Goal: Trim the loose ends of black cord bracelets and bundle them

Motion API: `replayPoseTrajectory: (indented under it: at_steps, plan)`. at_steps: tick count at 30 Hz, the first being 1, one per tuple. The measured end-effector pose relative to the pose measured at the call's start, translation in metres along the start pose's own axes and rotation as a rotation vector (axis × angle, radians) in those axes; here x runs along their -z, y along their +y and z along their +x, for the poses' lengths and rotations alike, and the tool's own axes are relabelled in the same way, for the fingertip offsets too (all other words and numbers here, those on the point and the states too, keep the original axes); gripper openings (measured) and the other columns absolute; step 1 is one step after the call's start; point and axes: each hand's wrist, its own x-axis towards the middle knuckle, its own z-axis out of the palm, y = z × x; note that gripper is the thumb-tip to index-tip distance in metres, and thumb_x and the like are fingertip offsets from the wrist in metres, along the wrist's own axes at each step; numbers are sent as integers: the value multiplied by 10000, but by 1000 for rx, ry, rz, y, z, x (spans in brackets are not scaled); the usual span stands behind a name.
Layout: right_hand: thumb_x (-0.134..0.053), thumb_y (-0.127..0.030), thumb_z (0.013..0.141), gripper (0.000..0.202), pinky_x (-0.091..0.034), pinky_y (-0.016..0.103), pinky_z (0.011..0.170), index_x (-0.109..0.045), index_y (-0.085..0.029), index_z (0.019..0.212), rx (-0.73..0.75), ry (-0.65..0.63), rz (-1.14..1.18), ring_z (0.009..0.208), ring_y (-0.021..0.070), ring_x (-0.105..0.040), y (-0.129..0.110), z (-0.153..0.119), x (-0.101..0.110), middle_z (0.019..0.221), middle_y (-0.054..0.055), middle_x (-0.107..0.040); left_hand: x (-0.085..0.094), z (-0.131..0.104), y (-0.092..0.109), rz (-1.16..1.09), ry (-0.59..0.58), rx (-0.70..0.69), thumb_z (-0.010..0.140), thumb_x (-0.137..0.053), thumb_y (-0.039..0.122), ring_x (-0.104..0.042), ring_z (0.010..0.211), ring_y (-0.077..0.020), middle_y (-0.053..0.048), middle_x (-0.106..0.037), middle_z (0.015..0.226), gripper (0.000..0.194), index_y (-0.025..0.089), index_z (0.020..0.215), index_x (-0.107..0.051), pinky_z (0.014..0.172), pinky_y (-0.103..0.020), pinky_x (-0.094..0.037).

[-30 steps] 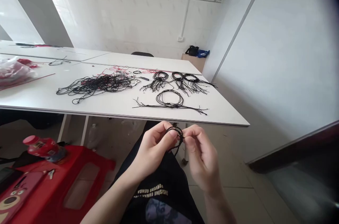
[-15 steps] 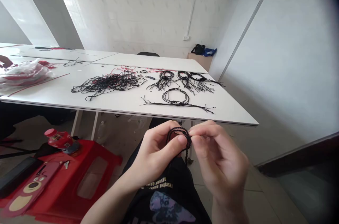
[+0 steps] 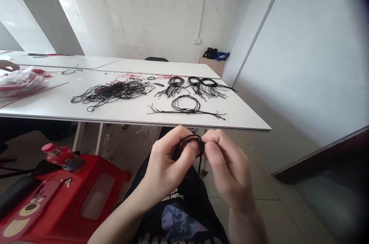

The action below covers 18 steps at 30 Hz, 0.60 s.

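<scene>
A coiled black braided cord [image 3: 198,141] is held between both hands, just in front of the table's near edge, with a short end hanging down. My left hand [image 3: 173,159] pinches the loops, its thumb lying inside the coil. At the coil's right side my right hand [image 3: 226,163] has thumb and forefinger pressed together on the cord. Beyond the hands, a looped black cord bundle [image 3: 186,103] lies on the white table [image 3: 129,115]. Three more black coils [image 3: 175,81] with loose ends sit behind it. A tangled pile of black cords [image 3: 115,92] is to their left.
A red stool [image 3: 69,198] at lower left bears a red-capped bottle [image 3: 62,156], keys [image 3: 68,182] and a bear-faced case [image 3: 30,207]. A plastic bag [image 3: 21,82] and another person's hand [image 3: 8,65] are at far left. Red threads [image 3: 132,75] lie behind the pile.
The view has shifted slightly, so the table items appear further left. My right hand has drawn closer to my left, its fingers more folded at the coil.
</scene>
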Motion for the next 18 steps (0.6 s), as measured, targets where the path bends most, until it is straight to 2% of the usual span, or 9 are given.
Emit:
replayPoseTrajectory:
  at_steps: [3,8,13,18]
  plan:
    - [-394,-229,968,260,-300,245,511,-386,-201,710,-55,-59,128,567,104,-352,4,0,2,621,-35,-360,-2,1,-1,68,7,-47,914,-478,169,-424,626,-78,32,-500,690,162,175,758,-522,573,-207,-353]
    - [-417,-239,939,291,-222,230,443,-353,-199,659,-135,-62,328,506,89,-245,13,0,0,577,-52,-271,-5,1,-2,131,10,-93,885,-490,123,-392,600,-73,41,-446,660,189,175,706,-462,551,-208,-332]
    - [-433,-268,918,298,-205,219,426,-347,-202,641,-202,-63,535,496,83,-195,11,1,-5,569,-58,-242,-8,1,-2,64,42,-90,876,-485,137,-363,569,-80,41,-419,621,221,184,670,-417,520,-217,-311]
    - [-435,-278,914,303,-203,222,426,-342,-203,635,-188,-26,558,494,88,-198,9,-1,-11,561,-54,-260,-12,1,2,-56,55,-25,871,-471,174,-363,570,-94,30,-415,612,225,186,652,-419,522,-230,-317]
